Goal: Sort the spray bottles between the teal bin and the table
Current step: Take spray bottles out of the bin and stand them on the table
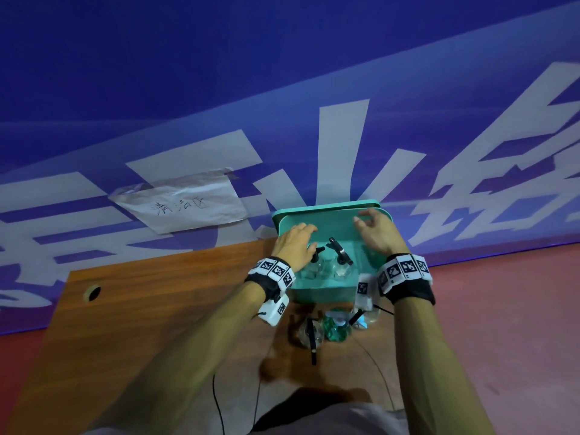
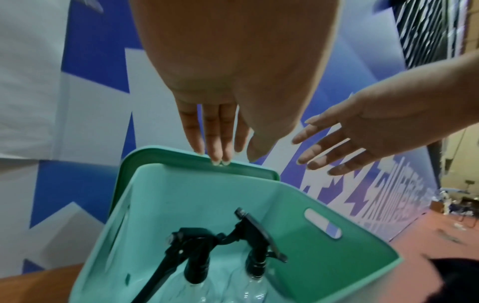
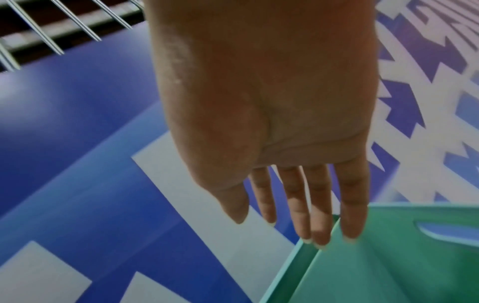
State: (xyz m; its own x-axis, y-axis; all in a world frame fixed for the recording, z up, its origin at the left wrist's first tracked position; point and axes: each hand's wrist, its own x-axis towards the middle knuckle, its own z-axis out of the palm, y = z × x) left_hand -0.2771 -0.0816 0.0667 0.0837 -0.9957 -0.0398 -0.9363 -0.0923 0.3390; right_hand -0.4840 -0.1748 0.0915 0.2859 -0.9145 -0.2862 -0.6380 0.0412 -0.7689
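The teal bin (image 1: 323,295) stands at the far edge of the wooden table (image 1: 157,309), against the blue wall. Inside it two clear spray bottles with black trigger heads stand upright, one on the left (image 1: 314,262) (image 2: 194,258) and one on the right (image 1: 342,262) (image 2: 256,246). My left hand (image 1: 295,243) (image 2: 220,133) hovers over the bin's left half, fingers straight and empty. My right hand (image 1: 376,229) (image 3: 298,194) is spread above the far right corner and holds nothing. In front of the bin stand a clear bottle (image 1: 310,332), a green one (image 1: 335,328) and a third (image 1: 370,313), partly hidden by my wrist.
A teal lid (image 1: 326,206) leans on the wall behind the bin. A taped paper note (image 1: 182,205) hangs on the wall to the left. The table has a cable hole (image 1: 93,292) at its left; black cables (image 1: 216,403) trail near my body. Red floor lies to the right.
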